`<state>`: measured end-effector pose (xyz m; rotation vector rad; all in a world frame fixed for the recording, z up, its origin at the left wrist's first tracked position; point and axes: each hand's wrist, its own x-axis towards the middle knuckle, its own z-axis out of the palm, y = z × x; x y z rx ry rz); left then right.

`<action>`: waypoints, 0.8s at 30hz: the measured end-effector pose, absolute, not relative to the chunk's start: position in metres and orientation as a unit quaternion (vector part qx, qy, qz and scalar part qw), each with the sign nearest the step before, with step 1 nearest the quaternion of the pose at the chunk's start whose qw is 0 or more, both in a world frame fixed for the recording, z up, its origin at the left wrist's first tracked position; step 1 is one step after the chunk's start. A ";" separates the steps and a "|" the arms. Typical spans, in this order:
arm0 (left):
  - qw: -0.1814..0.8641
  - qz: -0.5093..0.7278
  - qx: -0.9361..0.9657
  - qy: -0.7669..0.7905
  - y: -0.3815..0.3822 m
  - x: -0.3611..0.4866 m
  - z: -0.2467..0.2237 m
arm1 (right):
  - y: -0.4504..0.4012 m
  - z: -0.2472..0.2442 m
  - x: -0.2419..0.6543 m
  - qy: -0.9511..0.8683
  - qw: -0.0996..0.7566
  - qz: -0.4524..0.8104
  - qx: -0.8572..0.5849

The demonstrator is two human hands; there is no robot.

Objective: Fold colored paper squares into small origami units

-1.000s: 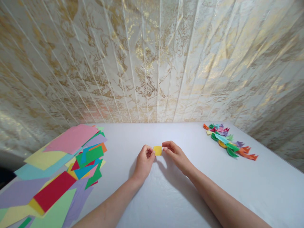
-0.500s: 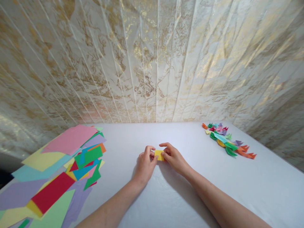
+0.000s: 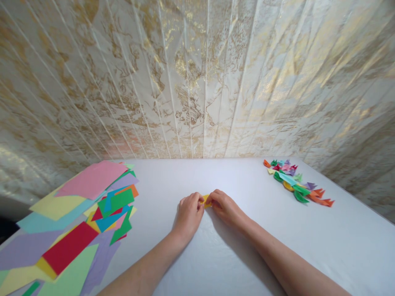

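Note:
A small yellow piece of paper (image 3: 206, 200) is held between my two hands, just above the white table near its middle. My left hand (image 3: 189, 211) pinches its left edge, fingers curled. Fingers and thumb of my right hand (image 3: 224, 206) close on its right side. Most of the paper is covered by my fingers, so its folds cannot be made out.
Coloured paper sheets (image 3: 92, 179) overlap across the left of the white table (image 3: 173, 176), with smaller cut pieces (image 3: 121, 202) on their inner side. Several small folded paper figures (image 3: 300, 190) lie in a row at the right. A gold-patterned curtain (image 3: 191, 82) hangs behind.
My right fingers, raised and spread before, have come down onto the yellow paper. Less of the paper now shows between my hands.

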<state>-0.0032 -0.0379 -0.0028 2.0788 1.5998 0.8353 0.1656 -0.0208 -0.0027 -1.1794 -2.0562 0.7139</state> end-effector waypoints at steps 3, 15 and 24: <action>0.152 0.250 0.765 0.574 -0.041 -0.004 0.002 | -0.020 -0.005 0.167 -0.804 0.291 0.230 -0.464; 0.143 0.235 0.784 0.556 -0.041 -0.007 0.002 | -0.025 0.008 0.161 -0.814 0.219 0.163 -0.513; 0.129 0.195 0.789 0.568 -0.046 -0.004 0.010 | -0.020 0.009 0.170 -0.807 0.222 0.215 -0.503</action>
